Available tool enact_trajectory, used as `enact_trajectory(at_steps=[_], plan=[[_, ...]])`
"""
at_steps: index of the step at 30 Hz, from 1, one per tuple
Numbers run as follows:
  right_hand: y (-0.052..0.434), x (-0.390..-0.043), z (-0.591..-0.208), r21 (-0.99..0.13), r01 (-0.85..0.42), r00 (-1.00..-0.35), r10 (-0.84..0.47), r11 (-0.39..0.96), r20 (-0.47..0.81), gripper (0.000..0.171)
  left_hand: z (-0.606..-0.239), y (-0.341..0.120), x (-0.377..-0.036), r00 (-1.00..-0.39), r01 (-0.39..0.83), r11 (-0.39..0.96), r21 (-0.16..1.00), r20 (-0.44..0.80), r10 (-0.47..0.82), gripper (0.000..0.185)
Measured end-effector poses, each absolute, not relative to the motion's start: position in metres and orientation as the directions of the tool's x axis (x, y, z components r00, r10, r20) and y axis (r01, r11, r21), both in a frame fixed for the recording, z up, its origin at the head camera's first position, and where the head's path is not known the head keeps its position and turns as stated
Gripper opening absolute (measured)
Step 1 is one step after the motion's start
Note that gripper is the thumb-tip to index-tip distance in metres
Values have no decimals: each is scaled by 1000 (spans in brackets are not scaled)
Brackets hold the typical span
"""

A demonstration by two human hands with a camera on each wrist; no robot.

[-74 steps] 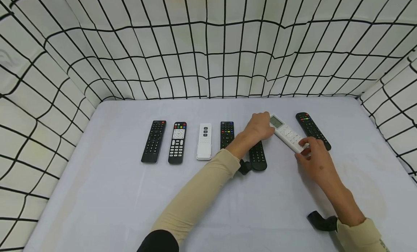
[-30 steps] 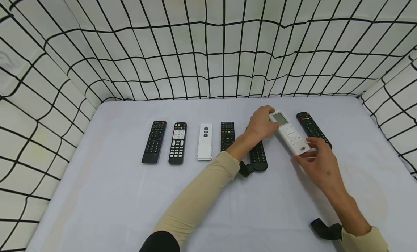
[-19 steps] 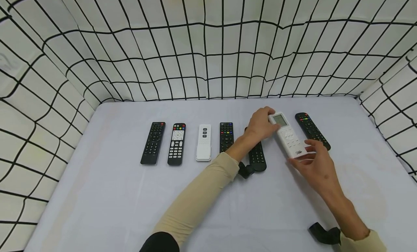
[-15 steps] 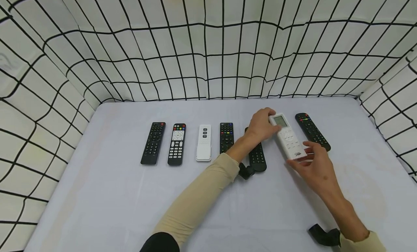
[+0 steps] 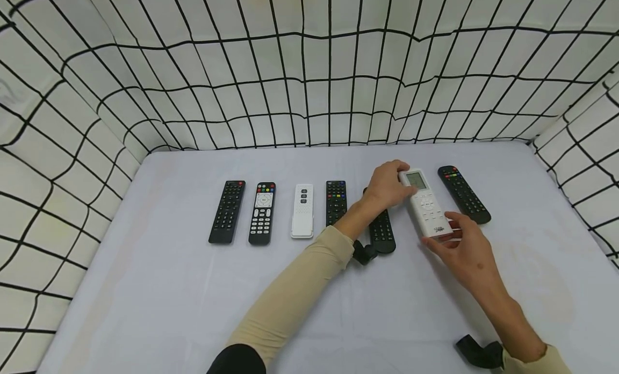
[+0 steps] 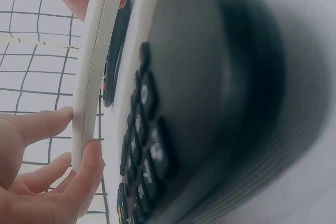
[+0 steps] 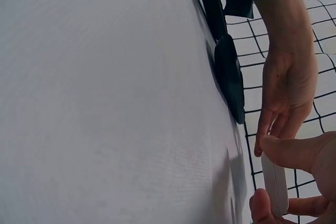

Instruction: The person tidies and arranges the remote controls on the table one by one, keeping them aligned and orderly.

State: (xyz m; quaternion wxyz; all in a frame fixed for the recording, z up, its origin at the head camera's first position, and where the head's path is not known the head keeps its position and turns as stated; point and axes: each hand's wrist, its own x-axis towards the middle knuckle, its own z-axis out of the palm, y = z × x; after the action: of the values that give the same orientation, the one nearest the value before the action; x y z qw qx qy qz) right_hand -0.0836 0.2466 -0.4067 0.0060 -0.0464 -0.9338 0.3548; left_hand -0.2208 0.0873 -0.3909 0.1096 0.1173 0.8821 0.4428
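A white air-conditioner remote (image 5: pixel 429 210) with a small grey screen is held between both hands, raised over the table. At its screen end my left hand (image 5: pixel 388 186) pinches it, thumb on the near side. My right hand (image 5: pixel 466 250) grips the lower end between thumb and fingers. The left wrist view shows the remote (image 6: pixel 94 66) edge-on, with a gap between it and the sheet. In the right wrist view, the thumb and fingers frame the remote's end (image 7: pixel 275 182). A black remote (image 5: pixel 382 231) lies partly hidden under my left wrist; another black remote (image 5: pixel 464 195) lies to the right.
To the left lie a black remote (image 5: pixel 227 213), a black remote with a white button pad (image 5: pixel 262 213), a slim white remote (image 5: pixel 302 211) and a black remote (image 5: pixel 336 202). A white sheet (image 5: pixel 159 288) covers the table. Black netting (image 5: pixel 309 84) encloses the back and sides.
The white air-conditioner remote has come up from the table and turned, its lower end swinging left and toward me. My right hand followed that end; my left hand stayed at the screen end.
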Motion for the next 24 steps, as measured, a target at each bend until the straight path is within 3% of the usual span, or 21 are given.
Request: enact_trajectory(at_steps=[24], plan=[[242,-76,-410,-581,117,-993,92,806,-73,76,-389,88,-217,-913,157,665,730,-150,380,56]])
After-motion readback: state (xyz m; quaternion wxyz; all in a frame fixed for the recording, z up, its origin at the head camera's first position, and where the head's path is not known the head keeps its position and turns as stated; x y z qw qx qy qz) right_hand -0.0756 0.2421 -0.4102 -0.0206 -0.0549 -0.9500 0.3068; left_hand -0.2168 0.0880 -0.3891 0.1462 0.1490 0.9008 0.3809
